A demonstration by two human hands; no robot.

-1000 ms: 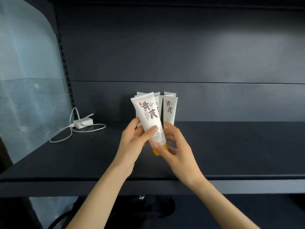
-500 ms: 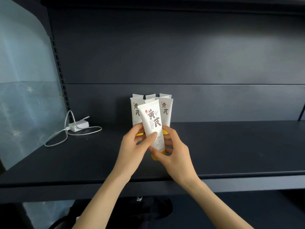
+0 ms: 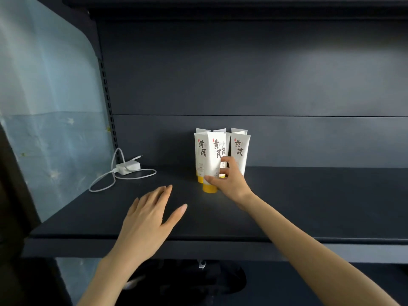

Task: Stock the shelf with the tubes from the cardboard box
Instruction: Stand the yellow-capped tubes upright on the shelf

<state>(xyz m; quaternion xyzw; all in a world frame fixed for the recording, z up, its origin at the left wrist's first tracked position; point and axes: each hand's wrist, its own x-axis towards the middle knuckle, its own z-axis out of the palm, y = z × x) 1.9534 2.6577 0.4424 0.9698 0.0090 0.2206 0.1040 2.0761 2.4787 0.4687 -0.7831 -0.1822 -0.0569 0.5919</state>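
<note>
Checker: Dark grey shelf (image 3: 309, 206), with a dark back panel (image 3: 242, 74) behind it. Report stock position.

Operator: A cluster of white tubes (image 3: 240, 151) stands upright, yellow caps down, toward the rear of the board and left of centre. The rear rows are partly hidden, so no count is given.

Checker: Item being handled?

Operator: One front tube (image 3: 213, 160), upright, with its cap (image 3: 209, 188) down at the board surface, just in front of the middle of the cluster. The right hand (image 3: 229, 182) grips it low on the body. The thumb lies across the near side just above the cap, and the fingers are curled round the right side.

Checker: Other hand?

Operator: The left hand (image 3: 148, 215) is palm down over the front part of the board, well apart from the tubes. Its fingers are straight and close together, the thumb is spread outward, and it holds nothing (contact with the board cannot be confirmed).

Checker: Other items on the board?

Operator: A white charger (image 3: 128, 167) sits near the left rear corner, with its white cable (image 3: 106, 184) looped forward beside it. A pale blue sheet (image 3: 50, 107) covers the left side beyond the slotted upright (image 3: 107, 102).
</note>
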